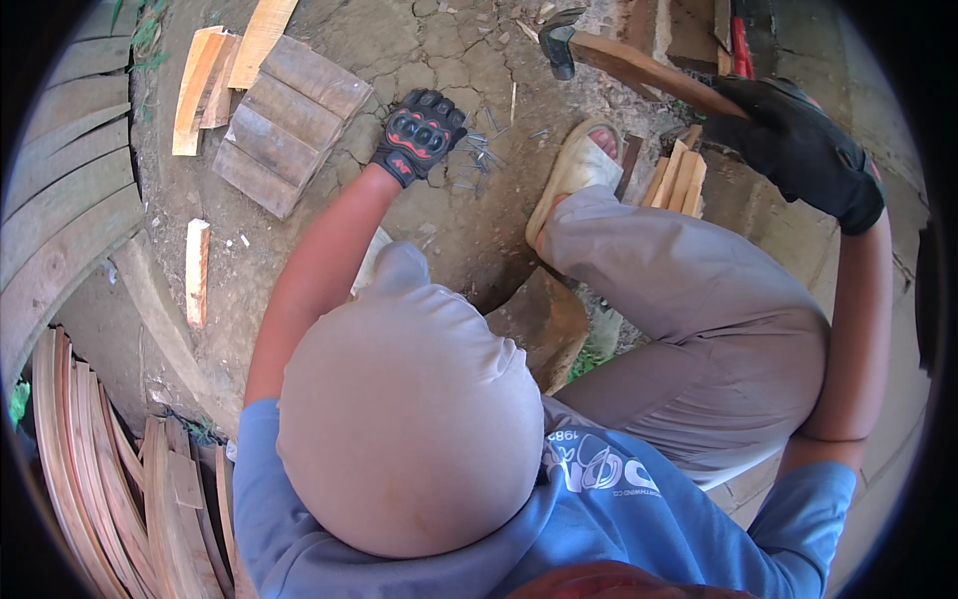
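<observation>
My right hand (788, 145), in a black glove, grips the wooden handle of a hammer (649, 72) held up at the upper right. The hammer's dark metal head points to the left. My left hand (419, 135), in a black glove with red trim and a knuckle guard, is low over the dirt with its fingers curled under. Whatever its fingers hold, if anything, is hidden beneath the glove. Loose nails (481, 152) lie scattered on the ground just right of it. To its left rests a panel of weathered boards (291, 125).
Pale wood offcuts (200, 90) lie beyond the panel, and a single strip (198, 272) is nearer. Split wood pieces (679, 180) are by my sandalled foot (579, 170). Long planks (95, 459) are stacked at lower left. A red object (740, 48) stands at upper right.
</observation>
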The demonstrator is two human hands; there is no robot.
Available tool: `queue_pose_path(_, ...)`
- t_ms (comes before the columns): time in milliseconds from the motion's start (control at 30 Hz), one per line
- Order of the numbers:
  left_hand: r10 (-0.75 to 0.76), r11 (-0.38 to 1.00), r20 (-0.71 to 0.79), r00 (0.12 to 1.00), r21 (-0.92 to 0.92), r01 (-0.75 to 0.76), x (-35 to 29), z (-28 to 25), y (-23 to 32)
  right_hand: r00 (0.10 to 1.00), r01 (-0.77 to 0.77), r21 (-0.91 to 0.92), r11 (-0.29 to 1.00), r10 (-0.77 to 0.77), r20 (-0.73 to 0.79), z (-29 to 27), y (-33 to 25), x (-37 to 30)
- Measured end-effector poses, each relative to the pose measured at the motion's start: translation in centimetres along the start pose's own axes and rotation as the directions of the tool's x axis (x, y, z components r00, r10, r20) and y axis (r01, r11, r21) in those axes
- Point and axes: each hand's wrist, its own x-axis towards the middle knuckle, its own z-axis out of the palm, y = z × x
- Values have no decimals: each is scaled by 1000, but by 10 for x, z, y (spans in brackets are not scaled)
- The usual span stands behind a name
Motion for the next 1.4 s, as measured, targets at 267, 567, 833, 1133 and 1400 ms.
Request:
queue_pose_path(267, -225, 966, -98, 969, 104, 235, -7, 9, 35, 1000, 14, -72, 997, -15, -14, 1, -6, 3)
queue_pose_path(567, -203, 964, 151, 968, 205, 170, 15, -2, 56, 992, 101, -100, 990, -107, -59, 1, 1, 3)
queue_pose_path(833, -229, 960, 87, 970, 184, 210, -3, -14, 40, 998, 51, -124, 991, -54, -24, -5, -18, 1)
queue_pose_path(1133, -701, 647, 40, 712, -384, 659, -71, -164, -21, 990, -136, -71, 988, 132, -48, 1, -23, 7)
queue_pose_path(1400, -659, 747, -11, 752, -122, 653, -104, -167, -60, 997, 14, -151, 988, -25, -72, 4, -10, 11)
